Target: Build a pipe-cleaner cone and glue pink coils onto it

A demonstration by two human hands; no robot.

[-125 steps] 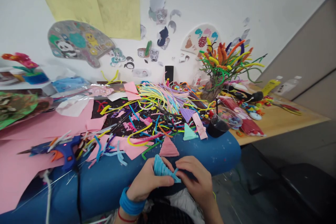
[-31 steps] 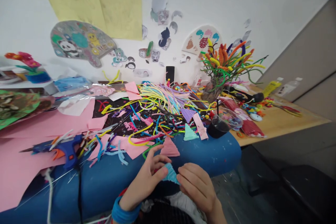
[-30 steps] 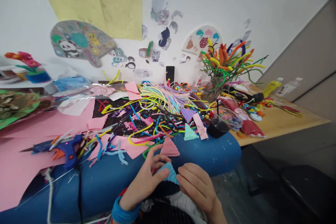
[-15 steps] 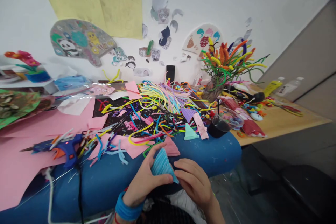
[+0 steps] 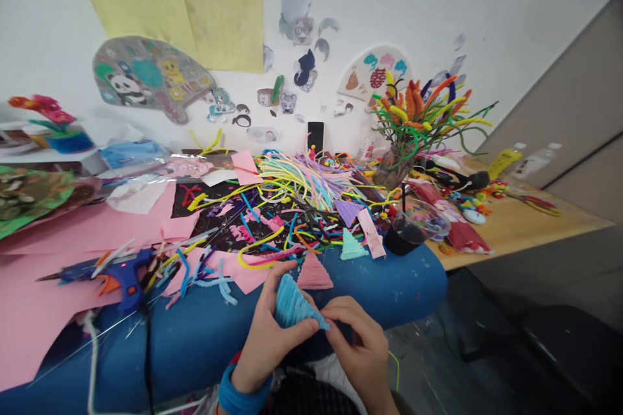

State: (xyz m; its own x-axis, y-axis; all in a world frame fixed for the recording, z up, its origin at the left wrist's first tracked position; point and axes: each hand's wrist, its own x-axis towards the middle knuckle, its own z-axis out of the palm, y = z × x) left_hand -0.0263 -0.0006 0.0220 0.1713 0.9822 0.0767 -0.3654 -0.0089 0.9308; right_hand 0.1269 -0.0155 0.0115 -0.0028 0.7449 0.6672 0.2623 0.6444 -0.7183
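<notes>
A blue ribbed triangle (image 5: 292, 303), seemingly wrapped in pipe cleaner, is held up above my lap at the table's front edge. Thumb and fingers of my left hand (image 5: 272, 331) grip it along its sides; a blue band circles that wrist. My right hand (image 5: 357, 340) pinches the triangle's narrow tip at the lower right with thumb and forefinger. Just behind lies a pink ribbed triangle (image 5: 315, 273) on the blue table cover. Farther back are a mint triangle (image 5: 351, 245) and a purple triangle (image 5: 348, 211).
A blue glue gun (image 5: 127, 275) lies at left on pink sheets (image 5: 92, 233). Loose pipe cleaners (image 5: 296, 178) cover the table's middle. A cup of dark liquid (image 5: 403, 237) with a straw stands right, before a vase (image 5: 393, 165) of pipe-cleaner stems.
The blue triangle has shifted slightly left and tilted. My right fingers have closed into a pinch at its tip. More of the pink triangle behind shows.
</notes>
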